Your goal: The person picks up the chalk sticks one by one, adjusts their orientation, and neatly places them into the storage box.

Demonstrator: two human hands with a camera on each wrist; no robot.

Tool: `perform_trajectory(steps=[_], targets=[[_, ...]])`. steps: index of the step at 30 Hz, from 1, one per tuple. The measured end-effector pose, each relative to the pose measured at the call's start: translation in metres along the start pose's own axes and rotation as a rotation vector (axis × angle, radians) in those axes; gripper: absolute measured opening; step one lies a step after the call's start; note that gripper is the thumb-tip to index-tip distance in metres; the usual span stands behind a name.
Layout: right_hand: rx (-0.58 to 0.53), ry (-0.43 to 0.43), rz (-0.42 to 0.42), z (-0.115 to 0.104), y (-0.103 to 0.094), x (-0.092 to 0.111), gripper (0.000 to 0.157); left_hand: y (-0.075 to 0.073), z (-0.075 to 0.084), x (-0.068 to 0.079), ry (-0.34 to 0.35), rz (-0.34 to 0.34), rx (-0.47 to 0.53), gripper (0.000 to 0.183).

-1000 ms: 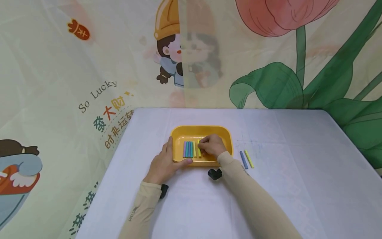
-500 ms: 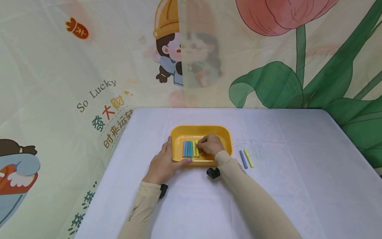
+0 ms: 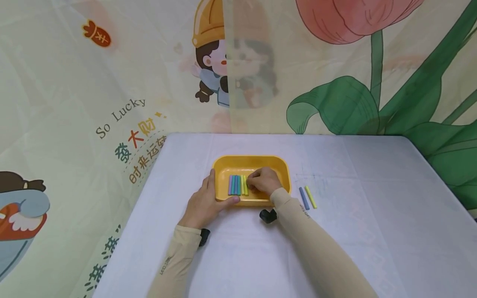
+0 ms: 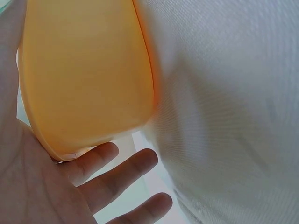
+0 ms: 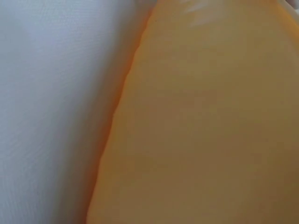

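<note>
A yellow tray [image 3: 257,203] sits on the white-covered table in the head view. At its left end my left hand [image 3: 201,207] holds it, thumb along the front rim and fingers against the left side. In the left wrist view several fingers [image 4: 126,175] reach past the orange-looking tray wall [image 4: 88,70]. Inside the tray lies a row of chalk sticks [image 3: 234,185], purple, blue, green and yellow, side by side. My right hand [image 3: 266,181] is over the tray, its curled fingertips beside the rightmost yellow chalk stick [image 3: 246,189]; whether they pinch it is unclear. The right wrist view shows only tray wall.
To the right of the tray, a blue chalk stick [image 3: 304,198] and a yellow-green chalk stick [image 3: 311,197] lie on the table [image 3: 357,231]. Faint bluish smudges mark the cloth behind them. A printed curtain hangs at the table's back edge.
The right hand has brought the yellow chalk stick leftward, up against the row. Now its fingertips stand slightly right of that stick. My left hand stays at the tray.
</note>
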State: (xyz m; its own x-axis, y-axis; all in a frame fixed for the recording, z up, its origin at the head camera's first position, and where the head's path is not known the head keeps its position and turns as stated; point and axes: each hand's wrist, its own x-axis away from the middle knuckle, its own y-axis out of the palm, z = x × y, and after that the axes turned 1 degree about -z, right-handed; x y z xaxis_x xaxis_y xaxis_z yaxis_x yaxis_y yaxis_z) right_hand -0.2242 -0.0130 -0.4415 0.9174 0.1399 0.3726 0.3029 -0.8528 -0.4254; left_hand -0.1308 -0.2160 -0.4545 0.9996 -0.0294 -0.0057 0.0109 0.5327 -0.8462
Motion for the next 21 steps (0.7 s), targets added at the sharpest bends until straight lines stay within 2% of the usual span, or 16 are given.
perform_trajectory(steps=[9,18,21], targets=[[0.020,-0.041,0.015,0.002,-0.009,0.008,0.021,0.000,0.004,0.000,-0.008,-0.009,0.006,0.132],[0.085,-0.116,-0.011,0.008,-0.021,0.014,0.024,0.000,0.002,0.000,-0.019,-0.008,-0.003,0.134],[0.072,-0.128,-0.021,0.010,-0.025,0.016,0.025,0.000,0.002,0.000,-0.023,-0.011,0.000,0.134]])
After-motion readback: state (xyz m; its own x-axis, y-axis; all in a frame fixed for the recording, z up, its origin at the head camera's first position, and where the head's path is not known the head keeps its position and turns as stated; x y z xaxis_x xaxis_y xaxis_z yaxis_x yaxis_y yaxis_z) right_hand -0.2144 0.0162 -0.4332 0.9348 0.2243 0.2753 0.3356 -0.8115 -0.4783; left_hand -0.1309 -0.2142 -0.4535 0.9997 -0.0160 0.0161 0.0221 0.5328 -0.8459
